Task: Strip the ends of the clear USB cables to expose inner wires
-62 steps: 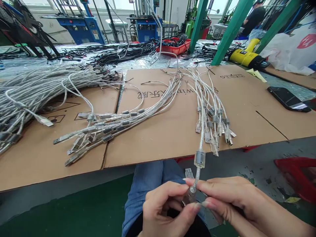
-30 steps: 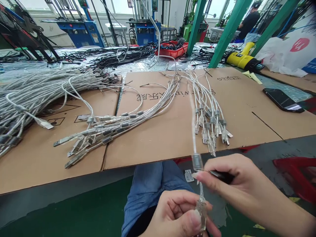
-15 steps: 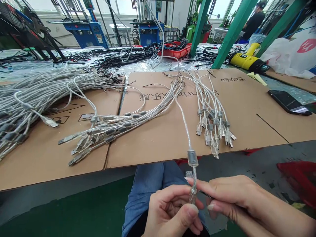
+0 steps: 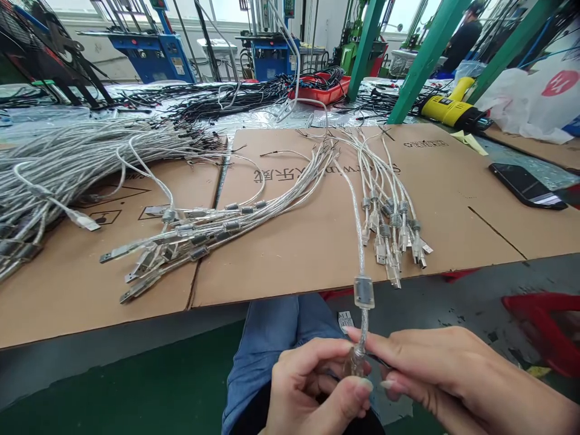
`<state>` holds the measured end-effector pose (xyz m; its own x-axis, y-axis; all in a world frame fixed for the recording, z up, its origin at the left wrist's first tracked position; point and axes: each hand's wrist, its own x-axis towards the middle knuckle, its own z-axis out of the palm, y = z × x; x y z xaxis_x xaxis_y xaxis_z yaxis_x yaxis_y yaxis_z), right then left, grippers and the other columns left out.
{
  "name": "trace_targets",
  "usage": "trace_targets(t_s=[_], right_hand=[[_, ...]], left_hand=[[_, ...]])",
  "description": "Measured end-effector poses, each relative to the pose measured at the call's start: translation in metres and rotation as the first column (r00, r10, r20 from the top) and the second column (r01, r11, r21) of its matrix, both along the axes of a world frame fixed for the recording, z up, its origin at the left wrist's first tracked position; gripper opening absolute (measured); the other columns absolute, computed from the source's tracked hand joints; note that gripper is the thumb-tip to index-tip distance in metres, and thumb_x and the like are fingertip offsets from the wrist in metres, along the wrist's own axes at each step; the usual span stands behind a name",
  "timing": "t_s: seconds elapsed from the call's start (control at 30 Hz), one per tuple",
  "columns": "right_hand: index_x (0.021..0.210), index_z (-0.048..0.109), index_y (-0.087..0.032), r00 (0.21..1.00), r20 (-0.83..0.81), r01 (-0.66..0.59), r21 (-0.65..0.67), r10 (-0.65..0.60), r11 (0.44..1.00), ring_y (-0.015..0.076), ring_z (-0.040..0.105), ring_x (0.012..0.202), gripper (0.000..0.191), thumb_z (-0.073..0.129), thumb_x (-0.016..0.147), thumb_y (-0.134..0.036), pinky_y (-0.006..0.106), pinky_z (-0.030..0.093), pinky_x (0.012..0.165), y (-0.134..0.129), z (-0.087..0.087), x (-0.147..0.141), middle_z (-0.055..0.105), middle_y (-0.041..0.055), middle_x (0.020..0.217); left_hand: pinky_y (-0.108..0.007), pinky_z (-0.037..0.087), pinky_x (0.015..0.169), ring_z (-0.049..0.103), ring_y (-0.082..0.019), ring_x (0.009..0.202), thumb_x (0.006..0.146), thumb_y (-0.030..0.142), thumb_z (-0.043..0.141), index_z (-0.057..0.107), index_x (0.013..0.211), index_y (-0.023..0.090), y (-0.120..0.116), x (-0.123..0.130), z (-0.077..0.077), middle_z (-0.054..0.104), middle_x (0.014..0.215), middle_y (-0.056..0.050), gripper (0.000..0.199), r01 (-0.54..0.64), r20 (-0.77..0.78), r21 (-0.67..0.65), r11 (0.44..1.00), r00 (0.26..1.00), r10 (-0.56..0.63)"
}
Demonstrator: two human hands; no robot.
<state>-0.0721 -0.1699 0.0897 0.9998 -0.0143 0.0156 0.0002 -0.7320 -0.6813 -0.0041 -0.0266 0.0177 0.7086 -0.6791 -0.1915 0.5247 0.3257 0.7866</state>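
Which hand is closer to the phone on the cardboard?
The right hand. It is below the cardboard's near edge, to the left of the phone. The left hand is farther left, holding a cable's plug end.

From my remote post, I'm seeing blue denim jeans (image 4: 267, 344) covering the legs, their fabric creasing near in the scene. Black cloth (image 4: 256, 417) is showing at the lap. My left hand (image 4: 317, 386) and right hand (image 4: 435, 368) are appearing bare, longish nails tipping slender fingers; the right forearm (image 4: 530, 399) is showing bare too.
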Motion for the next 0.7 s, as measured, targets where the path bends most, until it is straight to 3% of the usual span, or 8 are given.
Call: trace_targets(t_s=[0.2,0.33,0.43,0.57,0.7], right_hand=[[0.109,0.062,-0.023,0.999,0.001,-0.046,-0.073,0.046,0.996,0.0161,0.064,0.053,0.028,0.043,0.089,-0.017,0.02,0.048,0.048,-0.003,0.0,-0.003,0.066,0.0015,0.065],[0.112,0.059,-0.023,0.994,0.051,-0.099,-0.044,0.101,0.994,0.0162,0.062,0.051,0.032,0.036,0.091,-0.015,0.021,0.047,0.046,-0.004,0.0,-0.002,0.063,0.0009,0.064],[0.113,0.057,-0.023,0.993,0.057,-0.092,-0.097,0.098,0.991,0.0171,0.064,0.052,0.031,0.034,0.093,-0.017,0.022,0.048,0.045,-0.003,-0.001,-0.003,0.065,0.0014,0.066],[0.118,0.051,-0.027,0.989,0.113,-0.081,-0.146,0.098,0.986,0.0162,0.066,0.053,0.031,0.026,0.099,-0.026,0.021,0.048,0.044,-0.002,-0.004,-0.003,0.069,0.0006,0.07],[0.107,0.055,-0.021,0.966,0.237,-0.058,-0.19,0.103,0.98,0.0158,0.063,0.046,0.034,0.023,0.1,-0.025,0.02,0.047,0.041,0.0,-0.01,-0.001,0.065,0.0014,0.058]], left_hand=[[-0.009,0.051,0.047,0.06,-0.006,0.047,0.064,0.009,0.072,0.074,0.087,0.022,0.002,0.001,-0.012,0.072,0.067,-0.002,0.026,-0.05,0.238,-0.023,0.999,0.97,0.054],[-0.009,0.053,0.049,0.063,-0.007,0.049,0.067,0.006,0.068,0.072,0.093,0.024,0.003,0.001,-0.018,0.073,0.07,-0.002,0.032,0.005,0.254,-0.089,0.996,0.967,0.018],[-0.008,0.053,0.05,0.064,-0.006,0.05,0.068,0.003,0.066,0.071,0.094,0.027,0.002,0.002,-0.017,0.073,0.07,0.0,0.036,0.023,0.236,-0.127,0.992,0.972,0.007],[-0.01,0.053,0.048,0.063,-0.007,0.049,0.064,-0.002,0.067,0.072,0.093,0.029,0.002,0.005,-0.009,0.074,0.07,0.001,0.043,0.009,0.304,-0.071,0.997,0.952,0.013],[-0.011,0.052,0.045,0.061,-0.006,0.046,0.06,-0.005,0.068,0.071,0.093,0.031,0.003,0.006,-0.007,0.073,0.07,0.002,0.049,-0.05,0.418,-0.03,0.998,0.907,0.058]])
